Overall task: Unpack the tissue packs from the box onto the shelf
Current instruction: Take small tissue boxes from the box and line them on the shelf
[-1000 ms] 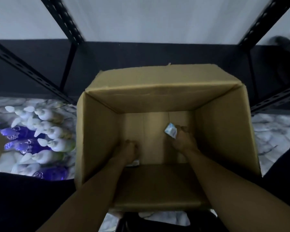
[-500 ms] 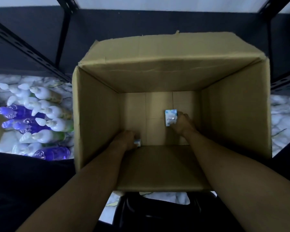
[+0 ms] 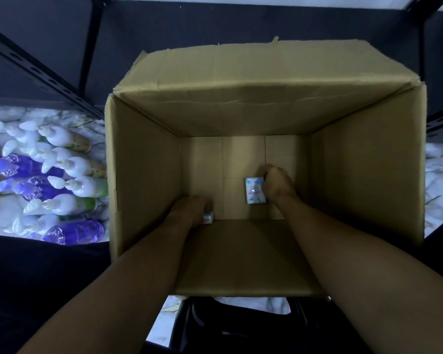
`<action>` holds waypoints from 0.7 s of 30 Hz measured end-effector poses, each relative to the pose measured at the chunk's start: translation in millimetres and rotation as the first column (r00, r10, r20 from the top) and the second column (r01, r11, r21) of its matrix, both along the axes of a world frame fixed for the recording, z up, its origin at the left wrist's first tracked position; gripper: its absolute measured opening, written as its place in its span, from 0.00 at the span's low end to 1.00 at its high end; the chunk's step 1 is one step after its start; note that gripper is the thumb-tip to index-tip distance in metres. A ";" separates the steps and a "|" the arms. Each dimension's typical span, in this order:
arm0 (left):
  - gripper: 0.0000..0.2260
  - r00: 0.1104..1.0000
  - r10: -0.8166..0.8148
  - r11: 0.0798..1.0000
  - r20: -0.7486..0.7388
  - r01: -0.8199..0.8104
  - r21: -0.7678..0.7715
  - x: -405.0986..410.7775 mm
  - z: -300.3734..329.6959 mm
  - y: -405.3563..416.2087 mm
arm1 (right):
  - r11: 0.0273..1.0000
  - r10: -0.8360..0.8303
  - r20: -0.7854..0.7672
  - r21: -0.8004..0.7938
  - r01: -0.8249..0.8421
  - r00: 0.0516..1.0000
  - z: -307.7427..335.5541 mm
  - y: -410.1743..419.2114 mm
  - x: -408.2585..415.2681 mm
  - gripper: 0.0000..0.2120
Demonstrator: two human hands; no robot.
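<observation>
I see both arms deep in the box (image 3: 143, 175) | right hand (image 3: 276, 185) grasps a pack (image 3: 254, 190) mid-floor, bare cardboard all around | left hand (image 3: 189, 209) curls over a second pack (image 3: 208, 217) against the near wall | shelf (image 3: 241, 24) beyond the far flap | bottles (image 3: 62, 180) crowd the floor left

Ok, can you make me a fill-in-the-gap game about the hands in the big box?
1. Both hands reach down into a cardboard ____.
2. The right hand holds a blue and white tissue ____.
3. The left hand holds a second tissue pack in the box's near-____ corner.
4. The white and purple bottles lie on the marble floor to the ____ of the box.

Missing words: box; pack; left; left
</observation>
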State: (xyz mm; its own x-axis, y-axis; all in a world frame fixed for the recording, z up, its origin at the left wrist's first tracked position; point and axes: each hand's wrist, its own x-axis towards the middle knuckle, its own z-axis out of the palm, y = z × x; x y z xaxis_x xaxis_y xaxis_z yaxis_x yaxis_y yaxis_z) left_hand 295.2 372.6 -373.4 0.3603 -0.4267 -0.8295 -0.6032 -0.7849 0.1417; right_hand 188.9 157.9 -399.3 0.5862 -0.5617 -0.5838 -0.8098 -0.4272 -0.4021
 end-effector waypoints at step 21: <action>0.12 0.994 0.109 0.992 -0.018 -0.110 -0.068 1.5 8.5 -2.0 | 0.898 0.267 0.015 0.358 -0.255 0.964 2.1 20.1 4.8 0.09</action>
